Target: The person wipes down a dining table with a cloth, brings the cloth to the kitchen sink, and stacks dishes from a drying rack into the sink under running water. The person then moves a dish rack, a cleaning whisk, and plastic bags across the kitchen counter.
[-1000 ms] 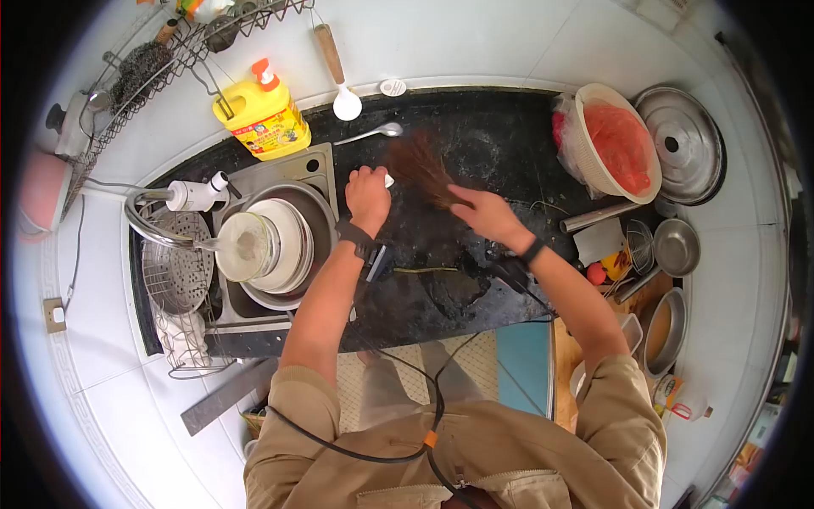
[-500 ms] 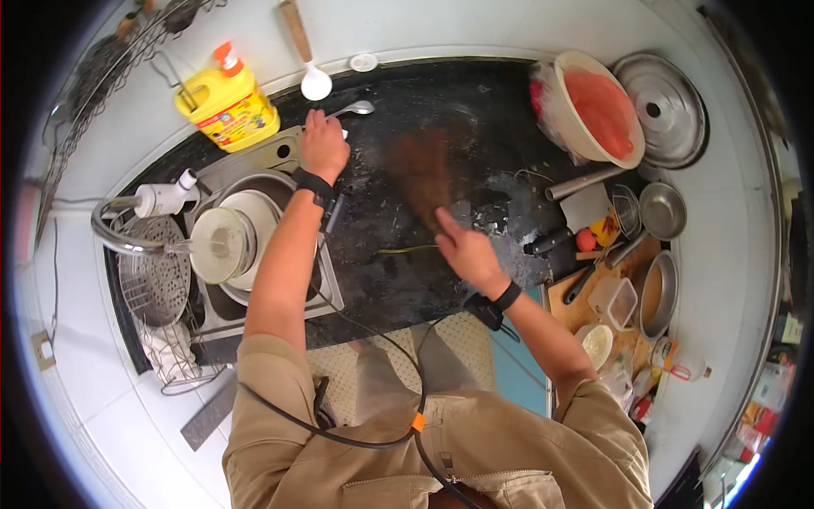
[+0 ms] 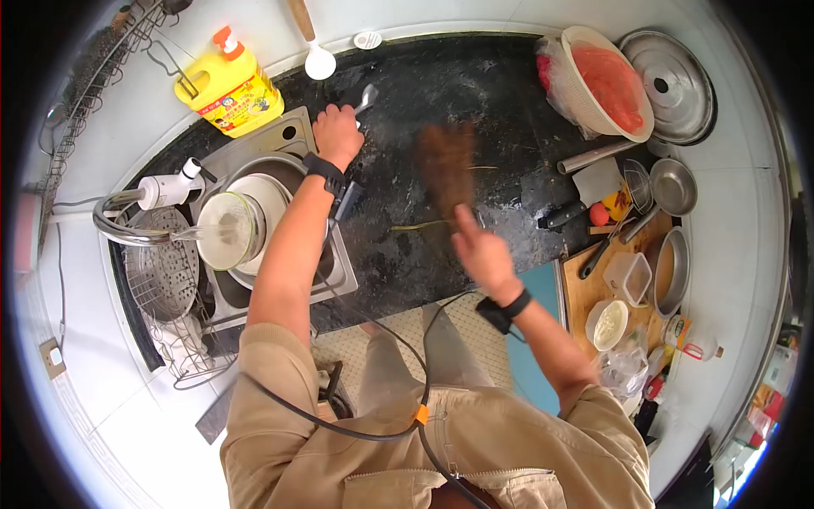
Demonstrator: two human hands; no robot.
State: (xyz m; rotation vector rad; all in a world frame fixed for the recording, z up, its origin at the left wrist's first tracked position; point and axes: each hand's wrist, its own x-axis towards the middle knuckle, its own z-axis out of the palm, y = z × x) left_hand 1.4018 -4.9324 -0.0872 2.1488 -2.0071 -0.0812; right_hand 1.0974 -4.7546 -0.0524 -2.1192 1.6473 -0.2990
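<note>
My right hand point(image 3: 486, 259) is closed round the narrow end of a brown hand broom point(image 3: 448, 165), which is smeared by motion over the black countertop point(image 3: 398, 280). Thin yellowish strands point(image 3: 415, 226) lie on the counter by the broom. Close to the sink's edge, my left hand point(image 3: 337, 136) has its fingers curled round the handle end of a metal spoon point(image 3: 368, 95). The spoon's bowl points away from me; most of its handle is hidden by the fingers.
To the left, a steel sink point(image 3: 343, 267) holds stacked bowls point(image 3: 227, 229) under a faucet point(image 3: 127, 204). A yellow detergent jug point(image 3: 233, 93) and a white ladle point(image 3: 320, 61) stand behind. On the right are a colander point(image 3: 585, 93), a cleaver point(image 3: 598, 182), pans and a wooden board point(image 3: 579, 297).
The spoon has turned with my left hand, its bowl now pointing farther away from me. The broom has swung rightward with my right hand. The whole view has shifted slightly.
</note>
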